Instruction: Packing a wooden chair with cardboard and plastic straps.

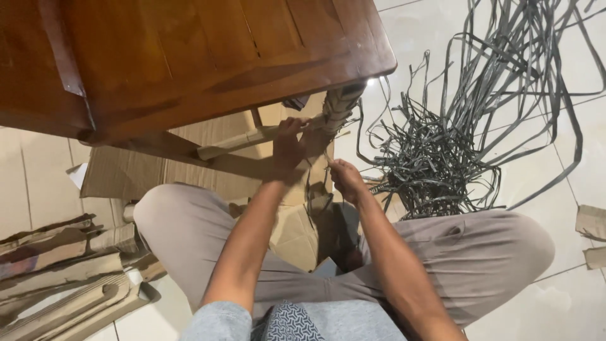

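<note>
So the biggest thing in shot is the wooden table [189,57], dark reddish-brown, tipped toward the camera so its top fills the upper left. Under it there's flattened cardboard [189,173] spread over the pale tiled floor [555,126], with more torn cardboard scraps [57,278] piled at the lower left. Off to the right sits a big tangled heap of dark grey rattan-style strips [454,145], flat and long, looping out across the tiles.

The person sits cross-legged in beige trousers, right up against the table's corner leg [341,107]. The upper part of that leg is already bound in pale woven wrapping, so this looks like the wrapping step mid-way, not the start.

The left hand [290,148] is up against the leg just below the wrapped part, fingers curled closed around the leg or the rail beside it. Hard to tell exactly which. The right hand [344,177] sits lower and a bit to the right, pinched shut on a thin strip [327,156] that runs up toward the leg.

Judging from that, the next bit calls for keeping the strip taut and laying it snug beside the last turn, with the left hand pinning things so nothing slips.
</note>
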